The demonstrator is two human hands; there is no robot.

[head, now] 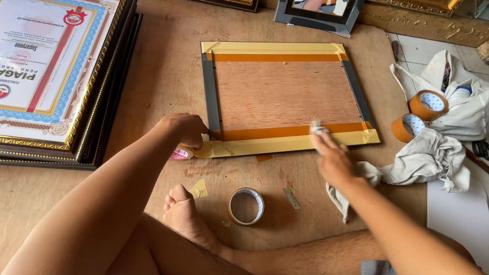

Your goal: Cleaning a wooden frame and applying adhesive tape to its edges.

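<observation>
Brown tape is already running along the far and near edges of the picture frame (286, 92), which is lying face down on the plywood floor (167, 66); the far strip is looking fully pressed, with its corners folded over. The left and right sides are still showing bare dark moulding, so by my judgement the backing is about half sealed, and the near strip is only now being smoothed.

Going from the left, the left hand (184, 130) is curling closed at the near left corner of the frame, pinning down the end of the near tape strip (285, 137) and seeming to press on a small pink object (179, 155), which is too hidden to identify. Near the person's foot, a tape roll (245, 206) and a small blade (291, 198) are lying loose on the floor. Further right, the right hand (331, 157) is lying mostly flat, fingers loosely closed over a small white cloth (318, 127) and rubbing it on the near strip, toward its right end. Right of that hand, a crumpled rag (424, 159) and two more tape rolls (419, 115) are sitting well apart from the frame.
</observation>
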